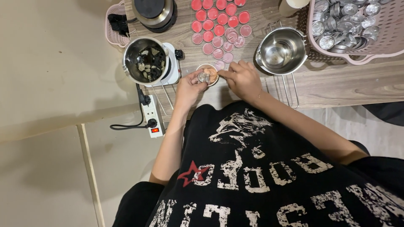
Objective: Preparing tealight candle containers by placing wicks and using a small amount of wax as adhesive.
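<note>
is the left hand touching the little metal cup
Touching. The head view shows the left hand with its fingers wrapped around the small metal cup, holding it over the small bowl at the table edge.

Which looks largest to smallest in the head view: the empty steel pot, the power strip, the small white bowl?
1. Empty steel pot
2. Power strip
3. Small white bowl, touched by both hands
</note>
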